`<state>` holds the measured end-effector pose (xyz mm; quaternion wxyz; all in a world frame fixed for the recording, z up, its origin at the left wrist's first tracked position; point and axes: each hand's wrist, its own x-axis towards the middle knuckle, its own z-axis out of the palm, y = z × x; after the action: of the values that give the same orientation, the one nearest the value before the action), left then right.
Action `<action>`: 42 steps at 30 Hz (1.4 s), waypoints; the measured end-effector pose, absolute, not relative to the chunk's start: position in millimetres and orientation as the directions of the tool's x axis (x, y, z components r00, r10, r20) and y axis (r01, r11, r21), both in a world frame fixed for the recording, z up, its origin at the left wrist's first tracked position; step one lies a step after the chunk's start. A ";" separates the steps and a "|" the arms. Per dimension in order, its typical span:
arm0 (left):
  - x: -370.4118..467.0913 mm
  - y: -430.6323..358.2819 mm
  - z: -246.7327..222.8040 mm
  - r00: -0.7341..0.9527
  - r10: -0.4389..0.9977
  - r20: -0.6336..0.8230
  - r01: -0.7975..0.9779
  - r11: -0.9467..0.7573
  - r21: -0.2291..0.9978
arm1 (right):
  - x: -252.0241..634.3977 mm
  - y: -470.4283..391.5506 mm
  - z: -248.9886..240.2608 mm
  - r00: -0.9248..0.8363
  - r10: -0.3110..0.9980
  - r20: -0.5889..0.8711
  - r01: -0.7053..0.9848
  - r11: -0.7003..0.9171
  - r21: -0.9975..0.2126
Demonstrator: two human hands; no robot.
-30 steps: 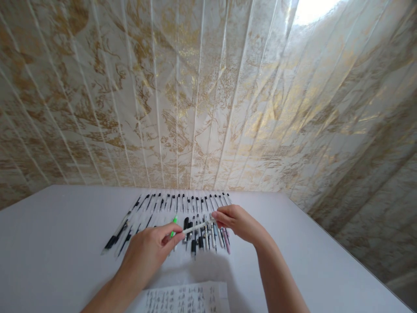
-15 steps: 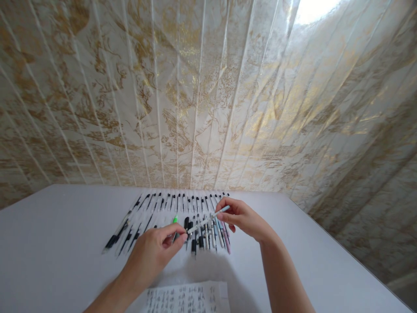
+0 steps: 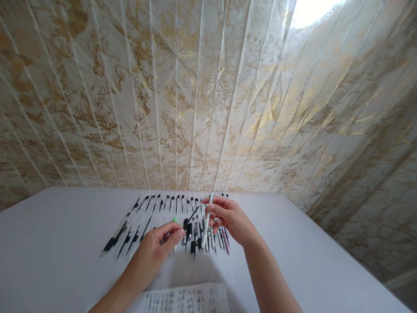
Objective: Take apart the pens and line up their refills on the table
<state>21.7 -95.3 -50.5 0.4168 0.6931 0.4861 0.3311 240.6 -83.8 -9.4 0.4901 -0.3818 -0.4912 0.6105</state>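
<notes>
My left hand point(image 3: 158, 245) pinches a thin dark pen refill point(image 3: 193, 214) by its lower end. The refill slants up to the right, and its gripped end is hidden by the fingertips. In my right hand point(image 3: 230, 217) is a white pen barrel point(image 3: 206, 228) with a pale blue-green end, held nearly upright between thumb and fingers. Barrel and refill are apart. Beneath both hands lies a cluster of pens and pen parts, among them a black cap point(image 3: 190, 230) and a pink pen point(image 3: 226, 241). A green-tipped pen point(image 3: 175, 219) is partly covered by my left hand.
Along the back of the white table point(image 3: 286, 261) runs a row of clear pens with black caps point(image 3: 177, 203). More black-and-clear pens point(image 3: 112, 241) lie at the left. A sheet of handwritten paper point(image 3: 189, 298) is at the front edge. Gold-patterned fabric point(image 3: 202, 108) rises behind.
The white pen that was stretched between both hands is now in my right hand alone, turned upright and moved left. A dark refill now shows separately in my left hand.
</notes>
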 end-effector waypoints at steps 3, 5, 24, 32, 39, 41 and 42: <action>27.2 -98.1 -53.8 0.382 0.924 0.027 0.364 -0.177 0.915 | 217.1 -81.8 -18.6 -0.332 0.943 -0.024 -0.192 -0.093 -0.977; 30.3 -98.6 -55.0 0.422 0.906 0.010 0.332 -0.165 0.929 | 210.9 -80.5 -22.7 -0.353 0.935 -0.039 -0.181 -0.109 -0.977; 40.9 -113.1 -56.8 0.507 0.854 -0.120 0.406 -0.113 0.907 | 308.6 -55.9 -72.4 0.357 0.860 -0.365 0.809 -0.480 -0.338; 39.7 -113.7 -54.9 0.498 0.857 -0.134 0.385 -0.080 0.920 | 305.2 -58.5 -68.2 0.280 0.883 -0.378 0.865 -0.402 -0.299; 41.1 -111.4 -64.6 0.507 0.854 -0.118 0.375 -0.095 0.922 | 300.7 -55.1 -76.9 0.278 0.879 -0.388 0.849 -0.414 -0.329; 41.6 -111.9 -65.5 0.501 0.858 -0.113 0.373 -0.096 0.923 | 301.6 -52.4 -79.2 0.283 0.886 -0.366 0.844 -0.411 -0.345; 42.3 -112.1 -65.8 0.498 0.861 -0.104 0.365 -0.099 0.926 | 302.1 -51.7 -78.7 0.283 0.891 -0.355 0.840 -0.409 -0.356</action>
<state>42.3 -112.1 -65.8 0.5087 0.7000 0.4378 0.2440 302.1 -51.7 -78.7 0.0497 -0.7995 -0.5412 0.2558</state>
